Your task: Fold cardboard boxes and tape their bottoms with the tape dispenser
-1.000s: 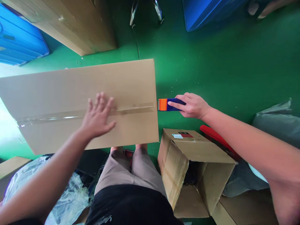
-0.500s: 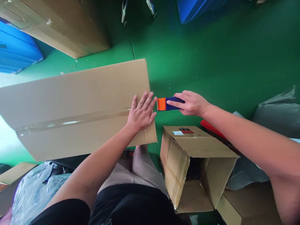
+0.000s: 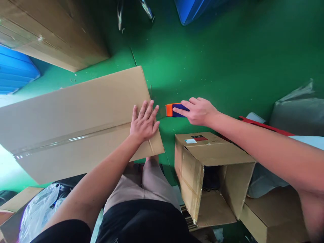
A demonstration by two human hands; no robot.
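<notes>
A long cardboard box (image 3: 101, 101) reaches in from the left, with a strip of clear tape (image 3: 76, 138) along its top seam. Flat on its right end, fingers spread, lies my left hand (image 3: 144, 122). My right hand (image 3: 201, 111) is closed around an orange and dark blue tape dispenser (image 3: 174, 110), held just off the box's right end. The dispenser's orange tip points at the box. Whether tape stretches across the gap is hard to make out.
An open cardboard box (image 3: 189, 182) with something dark inside stands at lower right. A taller carton (image 3: 58, 33) and a blue bin (image 3: 15, 69) are at upper left. Another blue bin (image 3: 189, 10) sits at the top. A clear plastic bag (image 3: 37, 209) lies lower left, on the green floor (image 3: 227, 60).
The long box and my left hand have shifted left in view, and the box's right end tilts more. My right hand with the dispenser has moved slightly left, while the gap to the box has widened.
</notes>
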